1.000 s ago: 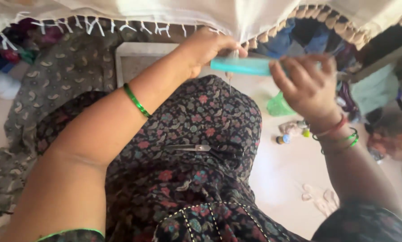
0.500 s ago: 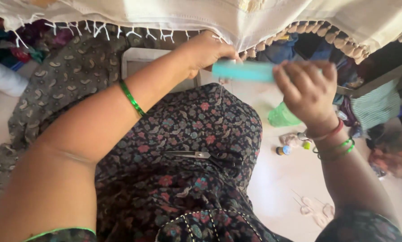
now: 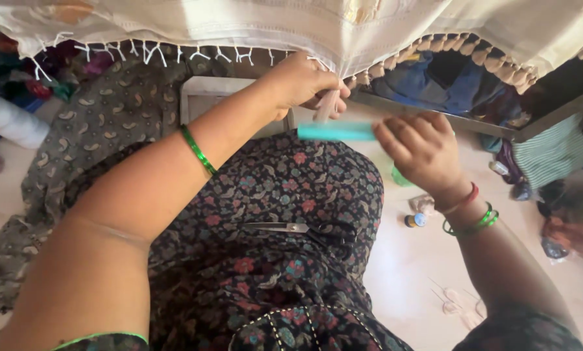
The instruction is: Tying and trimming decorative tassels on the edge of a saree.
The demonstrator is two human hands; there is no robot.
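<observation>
A cream cloth (image 3: 291,26) with a fringed edge hangs across the top of the view. My left hand (image 3: 304,84) pinches a bunch of its fringe threads just below the edge. My right hand (image 3: 421,149) holds a flat teal comb (image 3: 334,131) level under that bunch, its left end close to my left fingers. Black-handled scissors (image 3: 304,229) lie on my lap over the dark floral dress (image 3: 272,260). Green bangles circle both wrists.
A grey patterned cloth (image 3: 90,136) spreads over the floor at left. A pale box or tray (image 3: 207,91) sits behind my left arm. Small thread spools (image 3: 416,220) and scraps lie on the light floor at right, with piled clothes (image 3: 434,84) beyond.
My left hand has closed on a bunch of fringe. The comb and my right hand have dropped slightly, and the comb now sits lower, under the fringe.
</observation>
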